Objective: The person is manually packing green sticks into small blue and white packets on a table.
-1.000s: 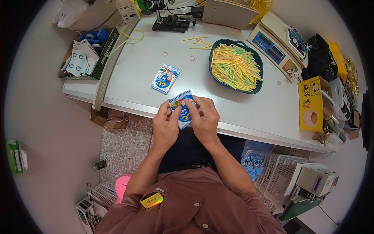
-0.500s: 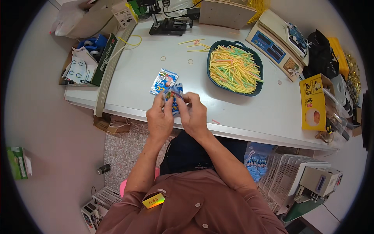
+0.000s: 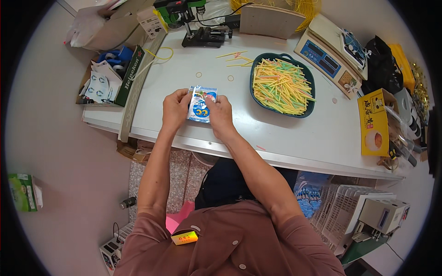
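Over the front part of the white table, a blue and white foil packet (image 3: 200,110) is held flat between my two hands. My left hand (image 3: 175,109) grips its left edge, fingers curled and thumb on top. At the right edge my right hand (image 3: 222,117) pinches it, thumb lying across the front. Only one packet face shows; whether a second packet lies beneath cannot be made out. To the right stands a dark green basket (image 3: 311,108) heaped with thin yellow, green and pink sticks (image 3: 283,85).
Several loose sticks (image 3: 237,56) and two rubber bands (image 3: 230,78) lie farther back. A digital scale (image 3: 322,60) and yellow box (image 3: 373,122) stand right. On the left is a metal rail (image 3: 133,99) beside an open carton (image 3: 123,83). A green drill stand (image 3: 202,37) is behind.
My hands moved forward from the table's edge with a packet and spread slightly. The packet that lay separately on the table no longer shows apart from the one held. The view shifted slightly.
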`<action>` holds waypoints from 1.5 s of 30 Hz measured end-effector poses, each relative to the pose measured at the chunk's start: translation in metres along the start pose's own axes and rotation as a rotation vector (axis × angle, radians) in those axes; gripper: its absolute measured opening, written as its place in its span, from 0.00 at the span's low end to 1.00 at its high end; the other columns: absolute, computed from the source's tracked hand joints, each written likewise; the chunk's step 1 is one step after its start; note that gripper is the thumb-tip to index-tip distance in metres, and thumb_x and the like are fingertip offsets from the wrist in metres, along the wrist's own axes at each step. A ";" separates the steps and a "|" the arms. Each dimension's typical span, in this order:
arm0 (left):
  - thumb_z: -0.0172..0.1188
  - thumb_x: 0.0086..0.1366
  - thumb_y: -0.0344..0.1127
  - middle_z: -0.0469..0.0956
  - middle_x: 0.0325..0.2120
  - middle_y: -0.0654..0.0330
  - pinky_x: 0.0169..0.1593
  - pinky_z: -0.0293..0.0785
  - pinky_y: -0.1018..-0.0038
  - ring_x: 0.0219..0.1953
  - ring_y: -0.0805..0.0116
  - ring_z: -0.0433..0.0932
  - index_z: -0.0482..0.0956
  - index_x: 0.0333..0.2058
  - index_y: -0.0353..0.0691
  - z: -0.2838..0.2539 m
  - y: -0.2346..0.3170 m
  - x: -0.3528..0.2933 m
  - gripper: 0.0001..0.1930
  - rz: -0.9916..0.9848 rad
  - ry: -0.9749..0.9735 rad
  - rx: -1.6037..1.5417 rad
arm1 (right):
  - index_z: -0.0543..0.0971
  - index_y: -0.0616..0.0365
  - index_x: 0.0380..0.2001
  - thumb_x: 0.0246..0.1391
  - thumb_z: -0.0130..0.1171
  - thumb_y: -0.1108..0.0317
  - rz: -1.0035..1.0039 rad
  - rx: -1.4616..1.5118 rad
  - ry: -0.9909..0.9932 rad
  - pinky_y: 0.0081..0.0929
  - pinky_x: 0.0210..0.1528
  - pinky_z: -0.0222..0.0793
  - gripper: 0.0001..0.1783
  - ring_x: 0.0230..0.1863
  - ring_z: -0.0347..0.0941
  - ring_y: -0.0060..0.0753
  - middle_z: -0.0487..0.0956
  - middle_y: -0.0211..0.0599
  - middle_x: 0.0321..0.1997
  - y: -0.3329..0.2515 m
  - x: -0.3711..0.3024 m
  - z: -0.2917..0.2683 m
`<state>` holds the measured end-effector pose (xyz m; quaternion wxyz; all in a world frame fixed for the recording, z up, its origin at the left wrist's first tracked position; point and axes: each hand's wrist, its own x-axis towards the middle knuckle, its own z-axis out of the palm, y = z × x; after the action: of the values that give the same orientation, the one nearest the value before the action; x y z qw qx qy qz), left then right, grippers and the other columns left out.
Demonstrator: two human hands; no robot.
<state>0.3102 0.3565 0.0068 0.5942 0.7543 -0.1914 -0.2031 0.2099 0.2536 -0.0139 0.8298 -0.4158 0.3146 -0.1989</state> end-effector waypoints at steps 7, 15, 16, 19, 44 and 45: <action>0.58 0.68 0.35 0.81 0.38 0.51 0.41 0.75 0.70 0.35 0.60 0.79 0.79 0.46 0.32 0.018 0.017 -0.023 0.13 0.561 0.484 0.655 | 0.70 0.66 0.41 0.65 0.57 0.68 -0.214 -0.027 -0.048 0.21 0.36 0.76 0.12 0.35 0.77 0.20 0.80 0.39 0.36 -0.025 -0.026 -0.029; 0.53 0.73 0.40 0.72 0.18 0.49 0.27 0.67 0.66 0.21 0.61 0.72 0.71 0.28 0.34 0.089 0.050 -0.069 0.16 0.320 0.128 0.233 | 0.69 0.63 0.42 0.67 0.54 0.66 -0.361 -0.134 -0.160 0.19 0.34 0.71 0.11 0.34 0.74 0.17 0.79 0.36 0.37 -0.053 -0.070 -0.067; 0.52 0.74 0.39 0.68 0.16 0.49 0.24 0.65 0.64 0.19 0.63 0.68 0.68 0.25 0.34 0.098 0.048 -0.071 0.18 0.384 0.159 0.173 | 0.69 0.63 0.42 0.67 0.54 0.66 -0.366 -0.133 -0.147 0.19 0.34 0.71 0.11 0.34 0.74 0.17 0.79 0.36 0.37 -0.055 -0.075 -0.069; 0.53 0.74 0.38 0.68 0.16 0.49 0.24 0.64 0.66 0.19 0.67 0.64 0.68 0.25 0.34 0.114 0.048 -0.086 0.18 0.345 0.107 0.137 | 0.71 0.61 0.40 0.69 0.49 0.61 -0.462 -0.406 0.076 0.25 0.32 0.71 0.12 0.31 0.73 0.19 0.79 0.37 0.36 -0.063 -0.084 -0.078; 0.42 0.76 0.44 0.69 0.23 0.69 0.31 0.67 0.78 0.29 0.79 0.68 0.73 0.29 0.37 0.147 0.046 -0.134 0.20 0.055 -0.145 -0.437 | 0.76 0.56 0.29 0.57 0.55 0.67 -1.064 -0.906 -0.199 0.38 0.22 0.67 0.06 0.23 0.73 0.47 0.74 0.40 0.22 -0.107 -0.120 -0.101; 0.41 0.76 0.42 0.70 0.23 0.67 0.30 0.66 0.76 0.29 0.77 0.68 0.73 0.30 0.34 0.141 0.037 -0.130 0.20 0.202 -0.085 -0.080 | 0.76 0.56 0.29 0.58 0.55 0.66 -1.048 -0.799 -0.227 0.39 0.23 0.67 0.07 0.23 0.74 0.48 0.74 0.41 0.22 -0.106 -0.121 -0.100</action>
<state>0.1233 0.3013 0.0234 0.6327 0.6975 -0.2833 -0.1816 0.0467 0.2078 0.0704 0.4334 -0.8074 0.0312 -0.3991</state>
